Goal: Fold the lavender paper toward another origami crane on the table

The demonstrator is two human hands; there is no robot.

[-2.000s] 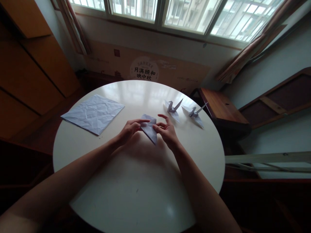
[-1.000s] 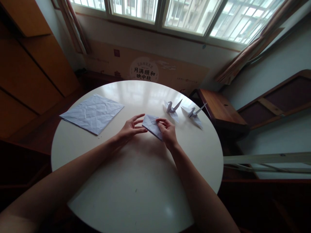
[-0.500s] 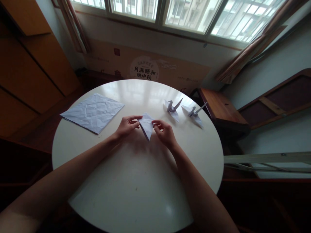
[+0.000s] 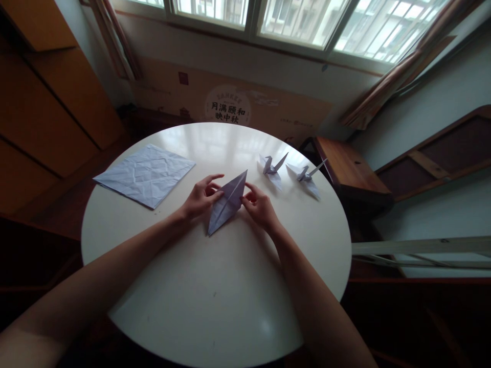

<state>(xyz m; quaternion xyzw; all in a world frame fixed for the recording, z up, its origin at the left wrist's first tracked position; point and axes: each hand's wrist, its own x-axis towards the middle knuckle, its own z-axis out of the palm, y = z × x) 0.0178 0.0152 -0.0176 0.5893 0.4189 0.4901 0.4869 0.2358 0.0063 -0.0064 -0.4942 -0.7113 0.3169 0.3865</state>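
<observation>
A folded white paper diamond (image 4: 227, 202), long and pointed at both ends, is held just above the table between my two hands. Its lower tip leans toward the left and its upper tip toward the right. My left hand (image 4: 202, 197) pinches the left edge with the thumb in front, the index finger stretched out past the paper. On the opposite edge, my right hand (image 4: 260, 205) grips with thumb and bent fingers. The fingertips behind the paper are partly hidden.
Creased white paper sheets (image 4: 148, 174) lie on the left of the round white table (image 4: 184, 306). Two folded paper cranes, one nearer (image 4: 271, 167) and one farther right (image 4: 306, 176), stand at the back right. A wooden stool (image 4: 345, 166) is beyond the table's right edge.
The folded paper has been turned and now shows as a longer, tilted diamond rather than a small downward-pointing shape. Both hands stay at its sides. The sheets and cranes rest where they were.
</observation>
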